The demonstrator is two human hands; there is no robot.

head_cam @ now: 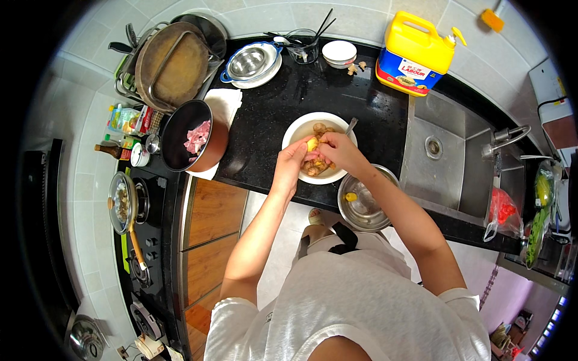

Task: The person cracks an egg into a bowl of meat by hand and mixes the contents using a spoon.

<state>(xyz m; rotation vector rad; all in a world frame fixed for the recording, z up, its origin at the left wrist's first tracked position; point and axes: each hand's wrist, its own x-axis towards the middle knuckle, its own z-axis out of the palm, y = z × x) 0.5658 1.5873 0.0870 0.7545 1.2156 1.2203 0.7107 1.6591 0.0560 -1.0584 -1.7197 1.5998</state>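
Observation:
A white bowl [289,135] of water stands on the black counter, holding brown knobbly pieces [316,168] that look like ginger or small tubers. Over it, my left hand [293,158] grips a yellow peeled piece [312,144] between thumb and fingers. My right hand [341,151] touches that piece from the other side with bent fingertips; whether it holds anything of its own is hidden. A metal utensil handle [351,126] leans on the bowl's right rim. Close to the counter's front edge, partly under my right forearm, a steel bowl [344,210] contains another yellow piece [351,196].
Left are a pot [219,140] with raw meat [197,136] and a stove [156,194] bearing a lidded pan [122,203]. Behind stand stacked dishes [275,67], a glass container [302,49] and a yellow jug [413,49]. A steel sink [438,176] lies right.

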